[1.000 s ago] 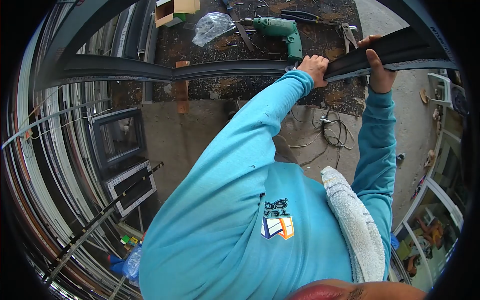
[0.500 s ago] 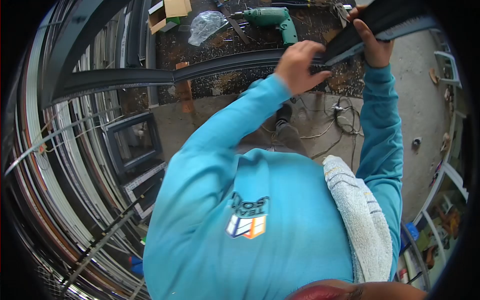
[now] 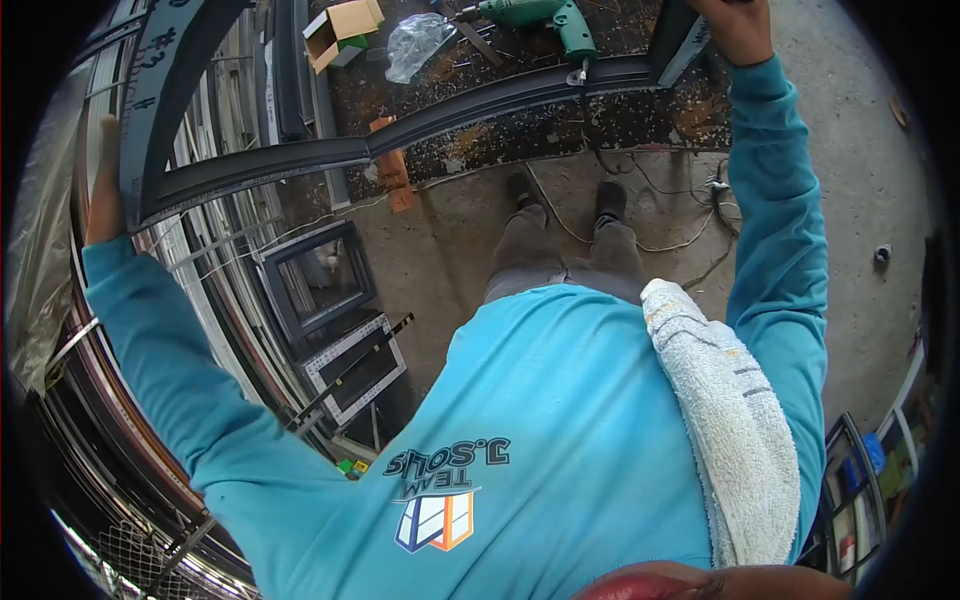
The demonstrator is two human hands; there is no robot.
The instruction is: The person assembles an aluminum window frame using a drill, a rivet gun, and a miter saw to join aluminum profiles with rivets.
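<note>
A dark grey metal window frame [image 3: 270, 160] lies over the workbench, its near rail running across the view and handwritten marks on its left side piece. My left hand [image 3: 105, 190] holds the outer face of that left side piece near the corner; one digit shows stretched along it, the others are hidden. At the upper right, my right hand [image 3: 740, 30] is closed round the frame's right side piece, its fingertips partly cut off by the view's edge. Beyond the near rail, a green power drill [image 3: 535, 15] rests on the bench.
On the dark, chip-strewn workbench [image 3: 470, 150] are a crumpled clear plastic bag [image 3: 417, 45], an open cardboard box [image 3: 340, 35] and a wooden block [image 3: 393, 170]. Long metal profiles [image 3: 215, 330] fill the left. Cables [image 3: 660, 245] trail over the floor, and a small frame [image 3: 315, 275] stands below.
My left hand has moved from near the right corner to the frame's far left side. My right hand stays on the right side piece. The frame has shifted in view and its right piece is more upright.
</note>
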